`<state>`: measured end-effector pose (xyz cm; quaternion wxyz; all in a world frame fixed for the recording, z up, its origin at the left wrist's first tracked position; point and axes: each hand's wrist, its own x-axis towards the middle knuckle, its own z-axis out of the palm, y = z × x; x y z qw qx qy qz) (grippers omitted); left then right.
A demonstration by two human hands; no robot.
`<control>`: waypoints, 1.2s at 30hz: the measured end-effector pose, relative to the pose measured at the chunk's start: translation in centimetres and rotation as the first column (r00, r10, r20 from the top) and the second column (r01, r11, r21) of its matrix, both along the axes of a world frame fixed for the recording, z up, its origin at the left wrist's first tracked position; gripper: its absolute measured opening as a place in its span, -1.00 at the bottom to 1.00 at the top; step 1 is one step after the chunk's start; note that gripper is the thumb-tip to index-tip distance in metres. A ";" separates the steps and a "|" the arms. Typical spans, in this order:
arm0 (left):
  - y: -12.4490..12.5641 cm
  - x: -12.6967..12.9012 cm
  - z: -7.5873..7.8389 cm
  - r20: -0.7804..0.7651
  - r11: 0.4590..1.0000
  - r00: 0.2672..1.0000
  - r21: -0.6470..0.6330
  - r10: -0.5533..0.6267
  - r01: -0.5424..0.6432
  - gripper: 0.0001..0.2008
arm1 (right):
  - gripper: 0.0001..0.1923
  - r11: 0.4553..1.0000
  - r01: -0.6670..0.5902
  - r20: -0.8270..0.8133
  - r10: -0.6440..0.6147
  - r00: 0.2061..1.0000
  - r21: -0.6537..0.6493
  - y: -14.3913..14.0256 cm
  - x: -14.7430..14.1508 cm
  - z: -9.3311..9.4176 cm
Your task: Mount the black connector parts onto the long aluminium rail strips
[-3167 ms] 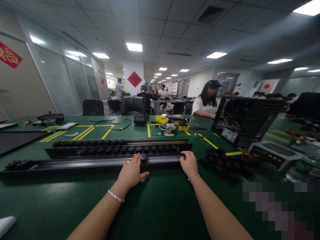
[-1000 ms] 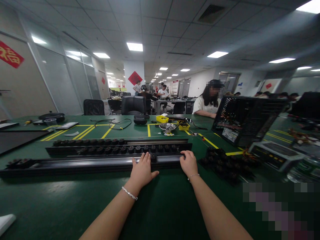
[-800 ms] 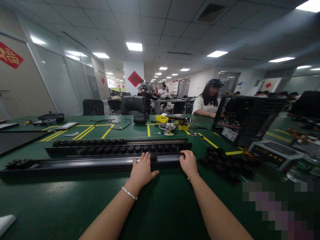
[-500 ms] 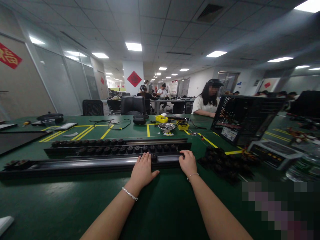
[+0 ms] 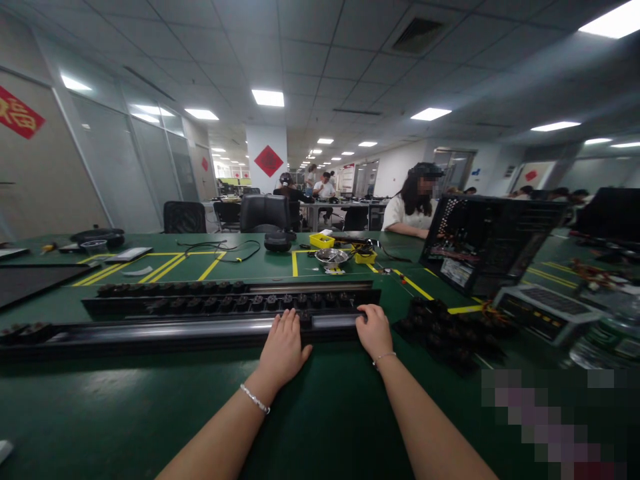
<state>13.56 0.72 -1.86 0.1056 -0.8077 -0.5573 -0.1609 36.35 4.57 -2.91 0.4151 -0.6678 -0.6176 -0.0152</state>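
A long black channel-shaped rail [image 5: 185, 329] with a shiny grey inner face lies across the green table in front of me. Flat across its right half rests my left hand [image 5: 284, 347], fingers stretched out together and thumb apart. My right hand [image 5: 374, 330] has its fingers curled over the rail's right end. Between the hands a small black block [image 5: 304, 319] sits in the channel; more dark blocks [image 5: 27, 331] sit near the left end. Just behind lies a second rail with a row of round-topped black pieces [image 5: 257, 303], and another behind that [image 5: 320, 287].
Right of the rail is a heap of black parts [image 5: 445, 333]. Beyond it stand an open computer case [image 5: 490, 240], a power supply [image 5: 545, 313] and a plastic bottle [image 5: 610, 340]. A metal bowl [image 5: 331, 257] and yellow bins [image 5: 321, 241] are farther back. A co-worker [image 5: 410, 207] sits opposite.
The rail and both hands appear slightly farther left in view, along with much of the tabletop. My left hand still lies flat and my right hand stays at the rail's end.
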 end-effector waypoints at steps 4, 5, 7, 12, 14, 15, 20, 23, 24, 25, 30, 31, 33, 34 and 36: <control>0.0 -0.2 -0.3 0.074 0.998 0.997 0.063 -0.016 0.011 -0.51 | -0.70 1.000 0.005 -0.001 -0.005 1.000 0.004 0.0 0.0 -0.1; 0.0 -0.3 -0.3 0.089 0.998 0.996 0.066 -0.022 0.016 -0.53 | -0.70 1.000 0.006 -0.001 -0.006 1.000 0.009 0.0 0.0 -0.1; -0.1 -0.4 -0.3 0.115 0.998 0.993 0.062 -0.033 0.026 -0.55 | -0.70 1.000 0.006 0.003 -0.006 1.000 0.011 0.0 0.1 -0.1; -0.4 -0.5 0.1 0.148 0.998 0.987 0.034 -0.063 0.059 -0.56 | -0.69 0.997 0.075 0.088 -0.077 0.993 0.021 -0.6 -0.5 0.7; -0.5 -0.5 0.2 0.155 0.998 0.986 0.011 -0.062 0.061 -0.56 | -0.69 0.994 0.067 0.143 -0.079 0.986 0.091 -1.1 -1.3 1.4; -0.5 -0.5 0.3 0.160 0.998 0.985 -0.001 -0.059 0.060 -0.56 | -0.69 0.993 0.015 0.167 -0.036 0.985 0.121 -1.4 -1.9 1.7; -0.4 -0.5 0.3 0.189 0.998 0.980 -0.014 -0.060 0.064 -0.58 | -0.71 0.905 -0.426 0.265 0.408 0.874 0.012 -2.9 -5.2 2.3; -0.3 -0.5 0.5 0.203 0.997 0.978 -0.036 -0.057 0.066 -0.60 | -0.70 0.860 -0.494 0.302 0.507 0.807 -0.124 -3.4 -6.3 2.2; -0.3 -0.5 0.5 0.206 0.997 0.977 -0.049 -0.052 0.064 -0.60 | -0.69 0.860 -0.487 0.309 0.510 0.803 -0.153 -3.5 -6.4 2.3; -0.3 -0.5 0.6 0.208 0.996 0.977 -0.063 -0.046 0.060 -0.61 | -0.68 0.862 -0.477 0.312 0.507 0.803 -0.173 -3.5 -6.5 2.3; -0.3 -0.4 0.9 0.201 0.994 0.979 -0.100 -0.022 0.043 -0.61 | -0.70 0.865 -0.458 0.315 0.502 0.806 -0.205 -3.5 -6.3 2.6; -0.3 -0.3 0.9 0.200 0.994 0.979 -0.102 -0.023 0.044 -0.60 | -0.71 0.871 -0.447 0.317 0.490 0.812 -0.202 -3.5 -6.3 2.5; -0.3 -0.3 0.9 0.200 0.994 0.980 -0.101 -0.025 0.046 -0.60 | -0.73 0.883 -0.426 0.324 0.470 0.821 -0.200 -3.4 -6.3 2.5; -0.3 -0.3 0.9 0.200 0.994 0.979 -0.099 -0.025 0.046 -0.60 | -0.74 0.885 -0.420 0.330 0.464 0.822 -0.200 -3.4 -6.3 2.5; -0.4 -0.3 0.9 0.200 0.995 0.980 -0.092 -0.023 0.042 -0.61 | -0.74 0.886 -0.419 0.340 0.464 0.818 -0.201 -3.3 -6.3 2.5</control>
